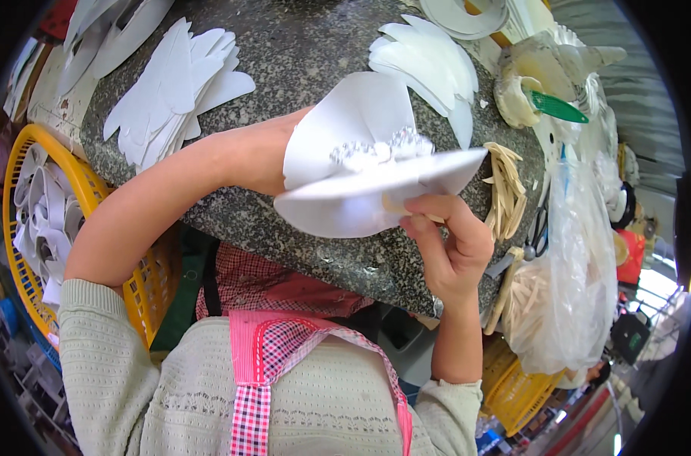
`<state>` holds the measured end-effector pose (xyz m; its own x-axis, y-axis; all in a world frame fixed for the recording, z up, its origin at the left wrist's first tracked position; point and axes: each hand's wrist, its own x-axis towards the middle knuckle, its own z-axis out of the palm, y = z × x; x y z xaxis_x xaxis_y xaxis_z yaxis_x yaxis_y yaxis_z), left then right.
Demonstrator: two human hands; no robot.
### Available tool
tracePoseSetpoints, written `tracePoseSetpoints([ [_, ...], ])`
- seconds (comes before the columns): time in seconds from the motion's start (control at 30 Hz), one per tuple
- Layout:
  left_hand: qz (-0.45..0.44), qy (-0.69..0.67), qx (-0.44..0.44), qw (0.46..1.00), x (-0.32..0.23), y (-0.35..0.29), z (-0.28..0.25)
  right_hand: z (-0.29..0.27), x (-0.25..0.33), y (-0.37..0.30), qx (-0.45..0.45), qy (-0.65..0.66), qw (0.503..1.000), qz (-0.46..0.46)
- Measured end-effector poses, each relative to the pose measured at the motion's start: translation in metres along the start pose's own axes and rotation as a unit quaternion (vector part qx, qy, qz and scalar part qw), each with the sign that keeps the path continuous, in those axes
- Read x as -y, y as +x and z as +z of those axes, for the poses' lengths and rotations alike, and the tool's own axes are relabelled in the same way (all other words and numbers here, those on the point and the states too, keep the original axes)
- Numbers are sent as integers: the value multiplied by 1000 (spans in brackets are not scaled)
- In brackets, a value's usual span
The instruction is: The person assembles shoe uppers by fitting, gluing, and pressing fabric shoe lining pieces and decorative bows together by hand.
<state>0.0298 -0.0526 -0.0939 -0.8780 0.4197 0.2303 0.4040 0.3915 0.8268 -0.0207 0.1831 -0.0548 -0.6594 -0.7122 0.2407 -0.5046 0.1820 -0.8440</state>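
A white curved sheet piece with silver beading, which looks like a shoe upper, is up in front of me over the stone tabletop. My left hand reaches in behind it and holds it up; the piece hides its fingers. At the near side of the piece, my right hand is closed, thumb against forefinger, on a small pale beige strip. The strip lies against the white surface, which is partly smeared by motion. To the right of that hand is a bundle of similar beige strips.
Stacks of white cut pieces lie on the speckled stone tabletop, at left and right. A glue-crusted container with a green-handled brush stands far right. Nearer are a clear plastic bag, scissors, a hammer and, left, a yellow basket.
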Motion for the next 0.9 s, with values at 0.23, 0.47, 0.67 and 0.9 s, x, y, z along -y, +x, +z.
tracePoseSetpoints([
  [0.23, -86, -183, 16, 979, -4, -2, -2, 12, -1, 6, 0, -223, 968, -113],
  [0.47, 18, 146, 10, 989, 22, -33, 6, 20, 1, 13, 32, -233, 972, -1],
  [0.67, 39, 130, 40, 990, 26, -34, 8, 25, 6, 19, 53, -258, 965, -13],
  [0.9, 22, 138, 65, 988, 20, -34, 7, 29, 10, 23, 75, -287, 955, -1],
])
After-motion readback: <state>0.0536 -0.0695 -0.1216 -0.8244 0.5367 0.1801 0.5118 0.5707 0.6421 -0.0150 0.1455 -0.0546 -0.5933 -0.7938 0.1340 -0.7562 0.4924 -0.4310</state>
